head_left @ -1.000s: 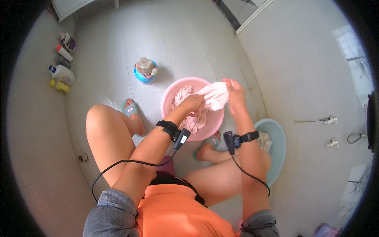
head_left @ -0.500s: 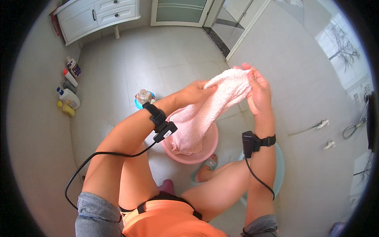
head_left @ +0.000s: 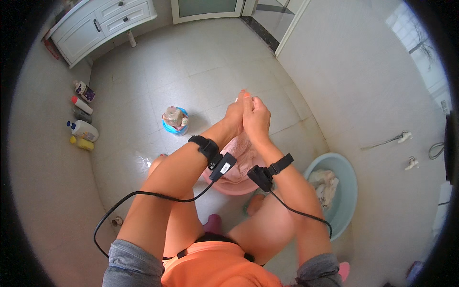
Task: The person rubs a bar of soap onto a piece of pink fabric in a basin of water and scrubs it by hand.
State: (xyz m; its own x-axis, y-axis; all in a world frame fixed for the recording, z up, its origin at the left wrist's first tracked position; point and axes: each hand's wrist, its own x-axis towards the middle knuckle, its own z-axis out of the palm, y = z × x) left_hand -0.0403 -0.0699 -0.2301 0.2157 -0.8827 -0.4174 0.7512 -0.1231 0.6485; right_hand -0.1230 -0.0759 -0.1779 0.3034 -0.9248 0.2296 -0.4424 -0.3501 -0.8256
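My left hand [head_left: 234, 118] and my right hand [head_left: 257, 118] are pressed together above a pink basin [head_left: 234, 191]. Both are closed on the upper part of a pale pink towel [head_left: 245, 160], which is mostly hidden by the fingers. From beneath the hands the towel runs down into the basin, where the rest of it lies in folds. My wrists and forearms cover part of the basin's far and left sides.
A light blue tub [head_left: 354, 191] with pale cloth [head_left: 325, 189] in it stands at my right. Ahead-left is a small blue bucket [head_left: 178, 130] holding a bag. Several bottles [head_left: 85, 130] line the left wall, below a white cabinet [head_left: 103, 28].
The towel was stretched up between my spread hands. Now my hands have come together, the right one moving left, and the towel is gathered between them and lower over the basin.
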